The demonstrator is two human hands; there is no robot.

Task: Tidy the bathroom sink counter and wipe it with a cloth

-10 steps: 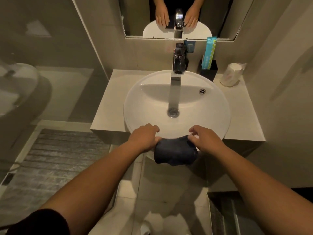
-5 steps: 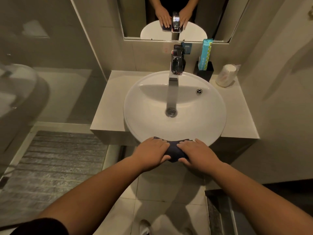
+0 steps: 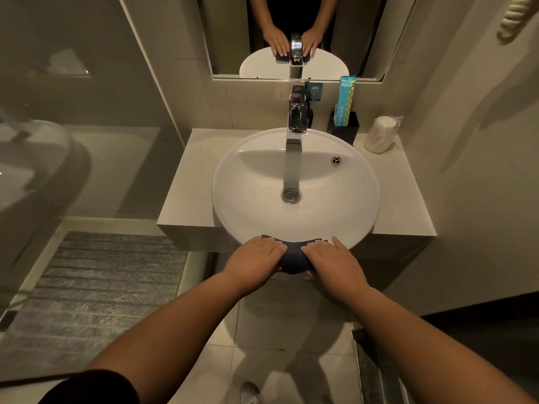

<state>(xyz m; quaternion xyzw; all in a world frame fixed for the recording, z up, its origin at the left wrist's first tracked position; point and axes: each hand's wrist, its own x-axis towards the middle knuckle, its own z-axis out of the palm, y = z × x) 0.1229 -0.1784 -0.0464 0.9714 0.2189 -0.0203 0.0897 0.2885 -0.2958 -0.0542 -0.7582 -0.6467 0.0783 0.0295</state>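
A dark blue cloth (image 3: 293, 256) is folded over the near rim of the round white basin (image 3: 344, 199). My left hand (image 3: 253, 260) lies flat on the cloth's left part, fingers together and pointing right. My right hand (image 3: 332, 262) lies flat on its right part, fingers pointing left. Both palms press the cloth against the rim, and only its middle strip shows between them. The pale counter (image 3: 186, 182) surrounds the basin.
A chrome tap (image 3: 296, 123) stands at the back of the basin. A black holder (image 3: 345, 129) with a turquoise packet (image 3: 345, 97) and wrapped paper cups (image 3: 379, 135) sit at the back right. A mirror (image 3: 294, 36) hangs above. A glass partition stands on the left, a wall on the right.
The cloth hung from my fingertips below the basin edge; it now lies folded on the rim, with both hands flattened on it and closer together.
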